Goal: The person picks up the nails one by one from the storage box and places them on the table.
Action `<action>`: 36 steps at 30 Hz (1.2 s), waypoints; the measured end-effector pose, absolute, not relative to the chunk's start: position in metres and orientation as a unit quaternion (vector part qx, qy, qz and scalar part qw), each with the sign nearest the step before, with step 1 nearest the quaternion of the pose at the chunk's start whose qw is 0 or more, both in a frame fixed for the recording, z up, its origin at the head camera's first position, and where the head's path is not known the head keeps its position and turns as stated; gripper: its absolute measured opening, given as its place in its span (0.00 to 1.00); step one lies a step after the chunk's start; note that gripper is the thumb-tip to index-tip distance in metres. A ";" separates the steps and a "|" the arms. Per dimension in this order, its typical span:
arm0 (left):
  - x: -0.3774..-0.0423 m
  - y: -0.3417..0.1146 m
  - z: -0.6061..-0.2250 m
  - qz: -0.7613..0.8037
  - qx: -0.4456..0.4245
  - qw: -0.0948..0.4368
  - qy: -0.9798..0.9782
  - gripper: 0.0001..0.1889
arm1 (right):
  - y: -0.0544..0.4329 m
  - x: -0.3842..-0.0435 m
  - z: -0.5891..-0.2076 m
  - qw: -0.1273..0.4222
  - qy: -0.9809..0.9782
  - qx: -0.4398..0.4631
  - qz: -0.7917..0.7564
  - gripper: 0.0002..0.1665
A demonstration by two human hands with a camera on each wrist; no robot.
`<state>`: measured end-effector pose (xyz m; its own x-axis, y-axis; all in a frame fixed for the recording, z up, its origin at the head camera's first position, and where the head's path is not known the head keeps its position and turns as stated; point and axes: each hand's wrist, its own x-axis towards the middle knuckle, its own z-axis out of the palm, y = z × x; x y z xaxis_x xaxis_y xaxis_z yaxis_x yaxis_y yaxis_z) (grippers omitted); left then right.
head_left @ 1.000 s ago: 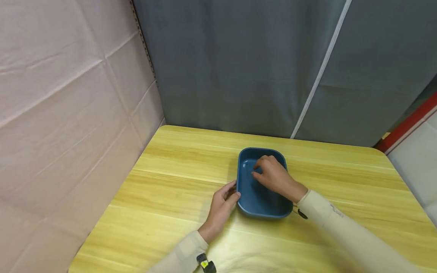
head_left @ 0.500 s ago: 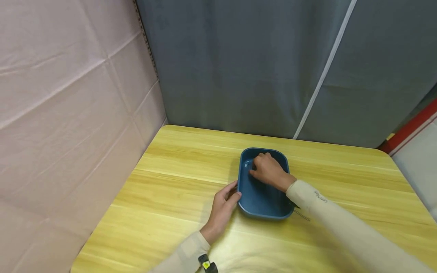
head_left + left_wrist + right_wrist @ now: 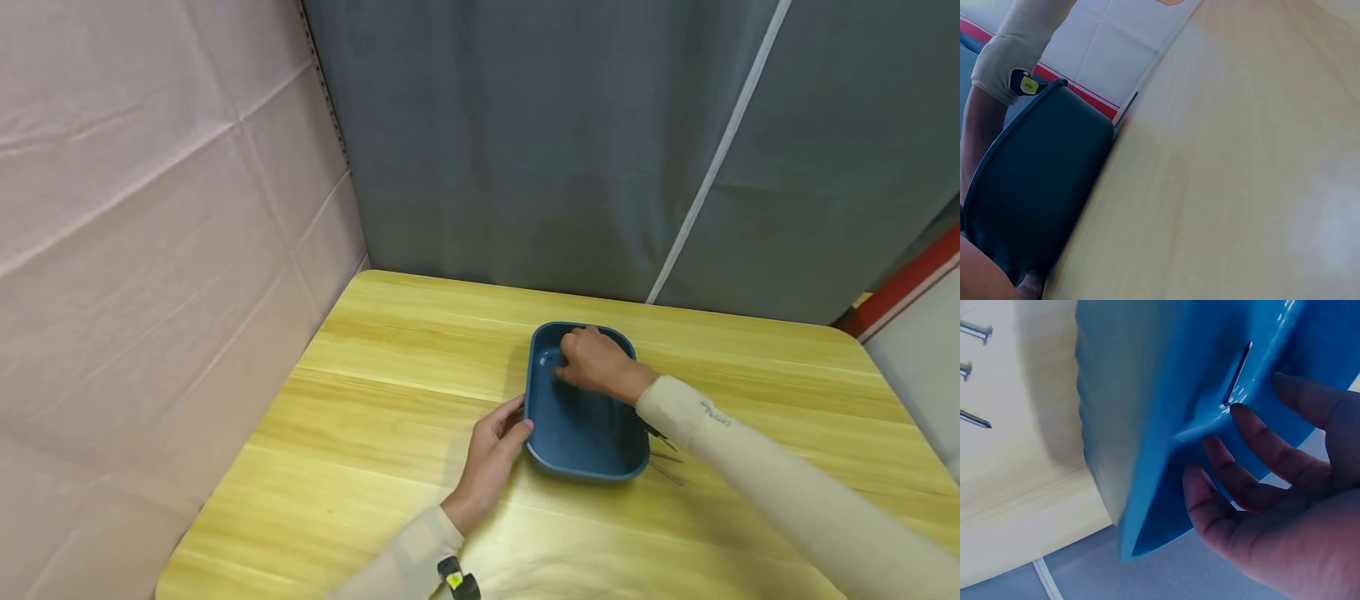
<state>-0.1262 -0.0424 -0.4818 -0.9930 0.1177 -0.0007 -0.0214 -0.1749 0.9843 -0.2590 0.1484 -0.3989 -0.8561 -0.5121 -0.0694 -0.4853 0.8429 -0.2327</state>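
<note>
A deep blue plastic basin (image 3: 581,433) stands on the wooden table. My left hand (image 3: 486,462) holds its left side, thumb at the rim and fingers against the outer wall. Reaching inside, my right hand (image 3: 597,362) is near the far end. In the right wrist view a single nail (image 3: 1237,374) lies on the basin's floor. The index fingertip (image 3: 1241,414) is right at one end of this nail, while the thumb is spread apart from the other fingers. From the head, my right hand hides the nail.
Several loose nails (image 3: 666,468) lie on the table (image 3: 405,375) just right of the basin, partly under my right forearm. A grey curtain (image 3: 510,167) hangs behind the table's far edge. Pale cloth (image 3: 150,292) lines the left side.
My right hand has gone lower into the basin and slightly toward its far end. More nails show beside the basin as the right forearm shifted. The left hand stays at the basin's side.
</note>
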 end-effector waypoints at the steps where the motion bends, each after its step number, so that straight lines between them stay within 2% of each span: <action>1: -0.126 -0.043 -0.482 0.765 0.038 0.045 0.641 0.26 | 0.147 -0.259 -0.398 0.066 0.957 -0.261 -0.104 0.17; 7: -0.127 -0.042 -0.482 0.765 0.036 0.042 0.642 0.26 | 0.138 -0.263 -0.401 0.075 0.957 -0.271 -0.065 0.11; 20: -0.127 -0.038 -0.485 0.763 0.041 0.039 0.644 0.25 | 0.137 -0.263 -0.412 0.091 0.961 -0.261 -0.018 0.10; 25: -0.127 -0.036 -0.485 0.762 0.045 0.040 0.645 0.26 | 0.138 -0.261 -0.416 0.076 0.958 -0.275 0.003 0.08; 32: -0.130 -0.034 -0.484 0.760 0.039 0.038 0.648 0.26 | 0.144 -0.254 -0.419 0.023 0.949 -0.313 0.037 0.03; 36: -0.131 -0.035 -0.484 0.757 0.033 0.035 0.651 0.26 | 0.144 -0.254 -0.419 0.024 0.951 -0.307 0.042 0.03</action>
